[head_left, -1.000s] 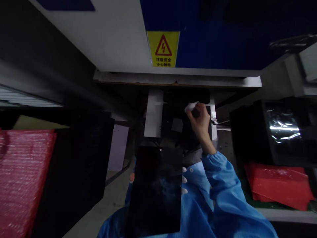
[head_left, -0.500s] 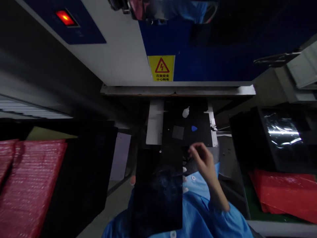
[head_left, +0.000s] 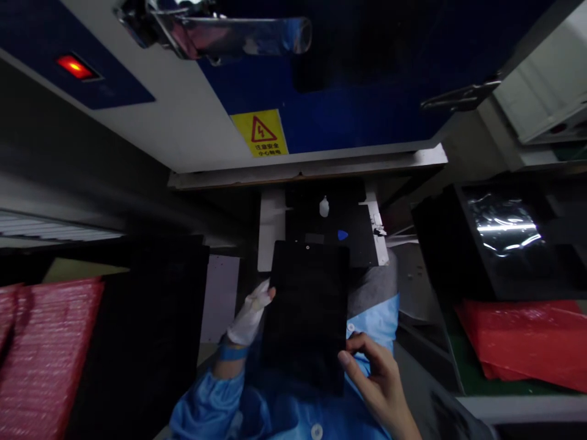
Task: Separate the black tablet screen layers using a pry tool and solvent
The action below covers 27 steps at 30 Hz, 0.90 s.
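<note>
Left hand point(head_left: 250, 315) mostly hidden behind the dark panel point(head_left: 306, 315), only gloved fingers and wrist showing at its left edge. Right hand point(head_left: 373, 379) cut off near the bottom edge, forearm lost in shadow; small white object point(head_left: 324, 207) and blue piece point(head_left: 342, 234) on the black fixture point(head_left: 358, 220) too small to identify. Red bubble wrap point(head_left: 43, 354) clipped by the left edge, lettering on the yellow warning sticker point(head_left: 260, 132) too blurred to read.

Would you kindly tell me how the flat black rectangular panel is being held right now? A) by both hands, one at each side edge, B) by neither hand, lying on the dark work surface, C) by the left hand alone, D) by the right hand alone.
A: the left hand, in a white glove, grips the left edge of the flat black rectangular panel, while the bare right hand pinches its lower right corner.
</note>
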Each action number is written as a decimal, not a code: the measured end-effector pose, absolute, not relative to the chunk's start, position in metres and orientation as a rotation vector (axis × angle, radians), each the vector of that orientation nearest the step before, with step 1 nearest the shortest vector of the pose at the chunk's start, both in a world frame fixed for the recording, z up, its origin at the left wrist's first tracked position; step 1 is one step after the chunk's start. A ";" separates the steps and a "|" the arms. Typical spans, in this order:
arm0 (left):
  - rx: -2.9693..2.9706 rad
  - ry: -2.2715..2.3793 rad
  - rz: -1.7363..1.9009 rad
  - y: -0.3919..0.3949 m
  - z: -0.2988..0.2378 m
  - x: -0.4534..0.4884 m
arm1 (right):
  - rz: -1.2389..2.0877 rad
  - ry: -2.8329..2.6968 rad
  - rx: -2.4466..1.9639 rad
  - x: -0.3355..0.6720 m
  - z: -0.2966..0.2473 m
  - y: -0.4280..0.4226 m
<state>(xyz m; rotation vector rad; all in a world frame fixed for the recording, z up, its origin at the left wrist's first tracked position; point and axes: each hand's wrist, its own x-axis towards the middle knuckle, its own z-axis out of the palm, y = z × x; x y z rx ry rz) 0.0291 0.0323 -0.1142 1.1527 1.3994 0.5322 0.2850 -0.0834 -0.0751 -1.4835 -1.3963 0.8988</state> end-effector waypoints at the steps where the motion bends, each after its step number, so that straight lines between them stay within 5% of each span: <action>1: 1.124 1.395 0.507 0.038 -0.109 0.030 | 0.852 -1.432 -1.455 0.285 -0.075 -0.081; 17: 1.522 1.204 0.577 0.062 -0.085 0.068 | 0.332 -1.764 -1.262 0.238 -0.081 -0.053; 23: 1.821 1.203 0.523 0.084 -0.088 0.073 | 0.593 -1.722 -1.228 0.300 -0.089 -0.009; 27: 1.927 1.303 0.339 0.100 -0.088 0.079 | 0.348 -1.429 -1.461 0.380 -0.112 0.064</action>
